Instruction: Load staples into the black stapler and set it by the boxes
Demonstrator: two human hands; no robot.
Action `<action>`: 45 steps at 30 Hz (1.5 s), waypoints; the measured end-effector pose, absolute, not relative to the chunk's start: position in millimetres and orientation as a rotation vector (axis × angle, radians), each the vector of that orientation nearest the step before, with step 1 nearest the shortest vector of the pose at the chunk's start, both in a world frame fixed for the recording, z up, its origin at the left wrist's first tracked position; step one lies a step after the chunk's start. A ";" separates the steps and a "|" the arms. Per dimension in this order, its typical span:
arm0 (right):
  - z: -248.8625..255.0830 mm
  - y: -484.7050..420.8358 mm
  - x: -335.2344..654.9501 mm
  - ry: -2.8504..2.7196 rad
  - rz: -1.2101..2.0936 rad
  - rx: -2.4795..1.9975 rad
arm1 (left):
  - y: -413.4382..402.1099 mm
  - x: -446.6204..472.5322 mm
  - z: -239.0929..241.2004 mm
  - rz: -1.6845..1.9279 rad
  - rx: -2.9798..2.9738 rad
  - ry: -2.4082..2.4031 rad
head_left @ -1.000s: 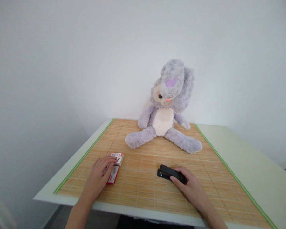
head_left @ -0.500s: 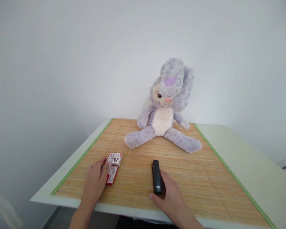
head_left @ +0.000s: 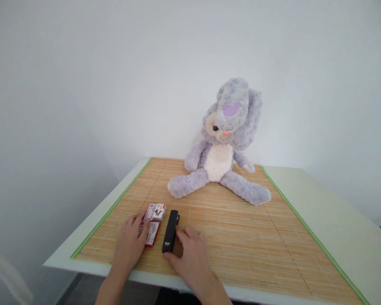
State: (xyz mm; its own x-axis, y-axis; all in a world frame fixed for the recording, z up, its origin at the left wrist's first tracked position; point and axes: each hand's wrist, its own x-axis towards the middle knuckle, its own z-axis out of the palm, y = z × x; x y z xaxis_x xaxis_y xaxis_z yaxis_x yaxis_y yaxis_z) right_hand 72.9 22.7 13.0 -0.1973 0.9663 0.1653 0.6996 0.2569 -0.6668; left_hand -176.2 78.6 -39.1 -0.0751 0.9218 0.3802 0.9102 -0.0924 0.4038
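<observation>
Black from end to end, the stapler (head_left: 170, 233) stands out for me against the straw-coloured slatted mat (head_left: 241, 258), just to the right of the small boxes and near the front edge of the table (head_left: 324, 195). It points away from me, its far end leaning slightly to the right, with pale lettering near its close end. My right hand (head_left: 193, 256) has it gripped, thumb at the near end and fingertips along the right side; from this view I can't tell whether it rests on the mat or sits slightly above it.

My left hand (head_left: 130, 239) lies over the left part of the boxes, thumb reaching across them. I can't tell whether those fingers are gripping or only resting there. Of the group, I make out a white box (head_left: 159, 212) with a small dark shape printed on top, and nearer to me a red-edged box (head_left: 153, 234); my hand covers part of the rest.

Farther back, a grey plush rabbit (head_left: 218, 163) sits facing me, legs spread on the mat, one ear flopped over its face, the pale wall (head_left: 139, 84) behind it.
</observation>
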 end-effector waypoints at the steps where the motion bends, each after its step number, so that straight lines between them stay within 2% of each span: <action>1: 12.9 23.9 69.7 -1.982 0.610 -1.503 | 78.4 -175.6 -39.0 0.896 2.132 2.093; 45: 11.8 29.0 51.6 -2.065 0.511 -1.464 | 73.6 -164.3 -33.2 0.861 2.171 2.191</action>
State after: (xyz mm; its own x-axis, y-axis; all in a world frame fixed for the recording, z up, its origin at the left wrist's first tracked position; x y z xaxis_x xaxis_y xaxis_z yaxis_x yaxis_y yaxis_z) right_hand 51.6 29.0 11.8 -0.2537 0.9426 0.2172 0.7325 0.3339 -0.5933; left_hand -164.3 73.6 -33.2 -0.0798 0.9105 0.4058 0.9431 -0.0628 0.3264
